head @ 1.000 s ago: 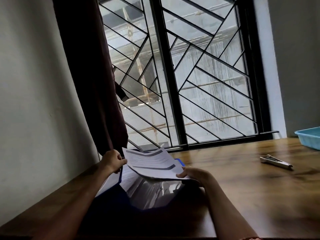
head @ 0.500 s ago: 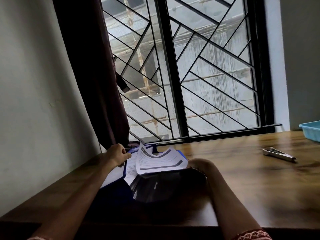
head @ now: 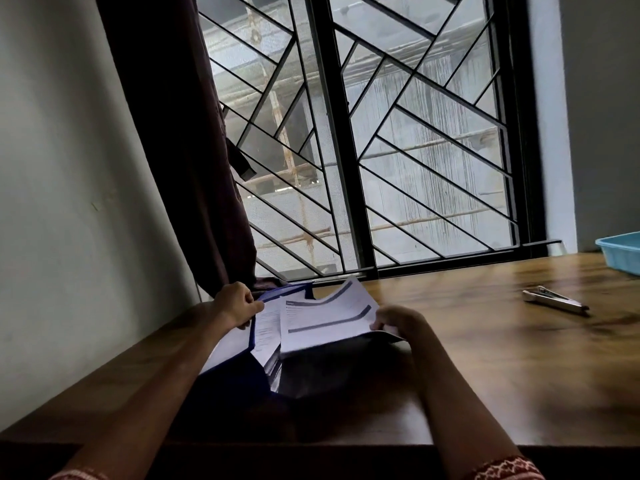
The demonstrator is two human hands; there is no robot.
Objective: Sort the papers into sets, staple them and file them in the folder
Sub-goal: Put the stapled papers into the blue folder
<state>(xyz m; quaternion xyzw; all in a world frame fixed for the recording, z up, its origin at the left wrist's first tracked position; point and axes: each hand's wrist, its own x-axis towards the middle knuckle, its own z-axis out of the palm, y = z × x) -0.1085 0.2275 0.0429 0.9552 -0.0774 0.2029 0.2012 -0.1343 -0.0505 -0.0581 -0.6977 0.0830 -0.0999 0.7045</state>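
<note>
Head camera faces forward, low over the desk (head: 485,358)

Two hands show: a left hand (head: 237,304) and a right hand (head: 398,320). There is one blue folder (head: 258,372), one stapler (head: 554,300), one tray (head: 621,252), one table (head: 502,358), one curtain (head: 180,133) and one window (head: 381,133). The papers (head: 318,317) are several overlapping sheets; their exact number cannot be told.

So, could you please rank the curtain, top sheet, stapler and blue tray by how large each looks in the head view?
1. curtain
2. top sheet
3. stapler and blue tray: unsure, since the frame edge cuts off the tray.
</note>
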